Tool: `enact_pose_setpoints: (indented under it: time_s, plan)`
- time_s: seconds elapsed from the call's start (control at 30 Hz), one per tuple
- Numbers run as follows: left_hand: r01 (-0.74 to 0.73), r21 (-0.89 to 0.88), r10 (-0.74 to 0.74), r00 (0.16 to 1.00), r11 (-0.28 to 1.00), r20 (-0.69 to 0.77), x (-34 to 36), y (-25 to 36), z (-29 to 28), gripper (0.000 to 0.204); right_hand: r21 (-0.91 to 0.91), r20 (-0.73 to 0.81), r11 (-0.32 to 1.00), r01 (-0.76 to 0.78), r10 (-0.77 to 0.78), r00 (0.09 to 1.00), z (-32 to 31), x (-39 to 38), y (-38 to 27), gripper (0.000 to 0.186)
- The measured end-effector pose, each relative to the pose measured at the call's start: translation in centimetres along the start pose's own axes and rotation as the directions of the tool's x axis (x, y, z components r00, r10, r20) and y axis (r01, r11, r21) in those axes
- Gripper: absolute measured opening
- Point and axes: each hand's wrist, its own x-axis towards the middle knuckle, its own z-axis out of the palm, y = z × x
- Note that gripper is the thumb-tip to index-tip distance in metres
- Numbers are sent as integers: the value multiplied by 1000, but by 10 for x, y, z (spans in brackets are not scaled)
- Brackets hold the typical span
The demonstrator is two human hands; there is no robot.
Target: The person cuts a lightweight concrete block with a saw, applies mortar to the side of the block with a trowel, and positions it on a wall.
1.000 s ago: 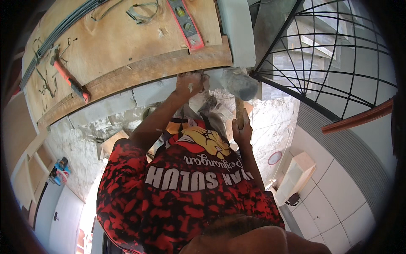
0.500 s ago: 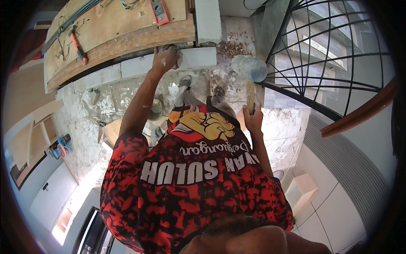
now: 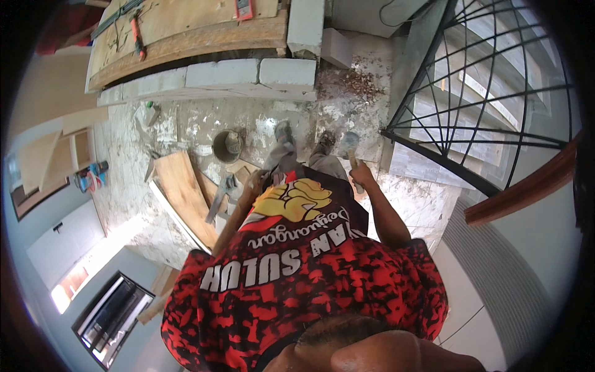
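One mallet (image 3: 352, 155), clasped by the right hand (image 3: 361, 175), points head-forward lengthwise, right of the bucket (image 3: 218, 147); left hand (image 3: 255, 181), grip unclear.

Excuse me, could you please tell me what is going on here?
A person stands with the right hand gripping the handle of a mallet, its head low beside their feet. The left hand is down at their side; whether it holds anything is unclear. In front, a row of pale blocks runs along a wooden platform, with a red-handled hammer on top. A bucket and wooden boards are on the floor.
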Motion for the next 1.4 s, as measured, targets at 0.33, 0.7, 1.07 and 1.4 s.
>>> enact_pose_setpoints:
  time_s: [0.33, 0.7, 1.07, 1.4]
  plan:
    - [186, -17, -180, 966, 982, 184, -28, -25, 22, 27, -395, 476, 832, 391, -178, 861, 26, -57, -140, 70]
    - [64, -47, -43, 928, 997, 371, -94, -33, 11, 23, -540, 547, 709, 453, -113, 829, 140, -114, -147, 44]
    - [496, -758, -229, 868, 424, 440, -190, -74, 4, 26, -377, 606, 841, 388, -93, 790, 157, -120, -134, 57]
    - [13, -980, -941, 281, 199, -187, -79, -410, 103, 55, -741, 563, 187, 645, -350, 749, 317, 287, -172, 38]
